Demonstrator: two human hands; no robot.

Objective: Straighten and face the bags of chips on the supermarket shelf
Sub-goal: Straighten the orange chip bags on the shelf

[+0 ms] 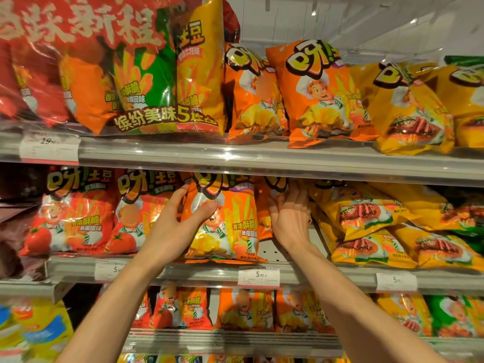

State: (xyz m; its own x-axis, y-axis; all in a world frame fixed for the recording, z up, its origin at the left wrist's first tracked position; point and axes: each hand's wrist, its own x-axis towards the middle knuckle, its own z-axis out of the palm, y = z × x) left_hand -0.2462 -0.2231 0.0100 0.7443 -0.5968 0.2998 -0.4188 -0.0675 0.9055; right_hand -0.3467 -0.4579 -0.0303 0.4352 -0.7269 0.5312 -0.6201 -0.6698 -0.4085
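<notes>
Grey metal shelves point(262, 158) run across the view in tiers, each with a clear plastic strip along its front edge that catches the light. White price tags point(258, 276) sit in the strips; the printing is mostly blurred. A perforated back panel point(272, 251) shows in a gap on the middle tier. At upper right, a pale ceiling point(366, 19) carries bright reflections.
</notes>
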